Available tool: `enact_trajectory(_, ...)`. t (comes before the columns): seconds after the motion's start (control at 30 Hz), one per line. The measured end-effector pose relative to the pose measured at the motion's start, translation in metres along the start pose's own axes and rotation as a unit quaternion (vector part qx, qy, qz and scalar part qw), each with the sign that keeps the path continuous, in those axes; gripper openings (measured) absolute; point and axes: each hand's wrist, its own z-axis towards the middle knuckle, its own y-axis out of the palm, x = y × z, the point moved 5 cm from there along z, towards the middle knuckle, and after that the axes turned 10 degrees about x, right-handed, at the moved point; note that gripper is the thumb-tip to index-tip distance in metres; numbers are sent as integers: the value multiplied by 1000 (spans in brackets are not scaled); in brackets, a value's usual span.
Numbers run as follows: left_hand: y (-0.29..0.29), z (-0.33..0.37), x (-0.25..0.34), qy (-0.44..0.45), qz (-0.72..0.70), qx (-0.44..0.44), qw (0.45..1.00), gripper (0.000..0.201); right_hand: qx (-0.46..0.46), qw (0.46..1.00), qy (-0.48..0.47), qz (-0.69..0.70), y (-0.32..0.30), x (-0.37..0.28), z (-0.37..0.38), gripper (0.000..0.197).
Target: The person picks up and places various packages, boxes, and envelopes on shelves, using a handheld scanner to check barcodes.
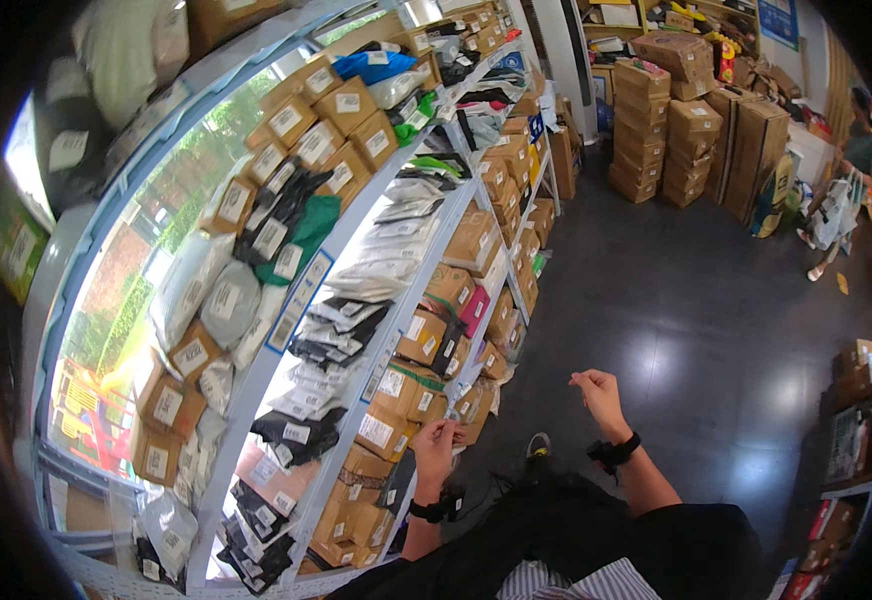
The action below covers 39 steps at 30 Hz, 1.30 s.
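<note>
My left hand [436, 448] is raised at the front of the shelf, its fingers curled together in a pinch. No object shows in them. Just beside and behind it are brown cardboard boxes [386, 431] with white labels; touching cannot be told. Over the dark floor, my right hand [601, 400] is held up with its fingers bent in and nothing visible between them. Each wrist carries a black band, such as the right wristband [614, 452].
Along my left runs a grey metal shelf [301, 300] packed with labelled boxes, grey mailer bags [386, 235] and black bags. Stacked cartons [641, 140] stand on the dark floor [636, 280] ahead. A person [861, 150] with a pale bag is at the far right. Another shelf [851, 490] stands at lower right.
</note>
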Motion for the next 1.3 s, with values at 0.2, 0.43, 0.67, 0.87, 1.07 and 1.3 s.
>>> enact_trajectory(0.2, 69, 90, 22, 23, 40, 48, 998, 16, -50, 996, -80, -6, 16, -33, 128, 23)
enact_trajectory(0.43, 131, 223, 42, 59, -22, 98, 993, 19, -158, 983, -89, -36, 67, -116, 281, 19)
enact_trajectory(0.67, 193, 305, 78, 37, -20, 126, 991, 18, -99, 992, -80, 20, 45, -129, 427, 20)
enact_trajectory(0.87, 242, 341, 80, -1, -11, 198, 980, 17, -183, 978, -94, -17, 79, -148, 530, 24)
enact_trajectory(1.07, 317, 395, 134, 15, 27, 230, 973, 22, -391, 916, -37, 86, 201, -266, 589, 47)
enact_trajectory(1.3, 363, 480, 259, 134, 27, 274, 952, 16, -485, 858, 107, 132, 299, -336, 642, 58)
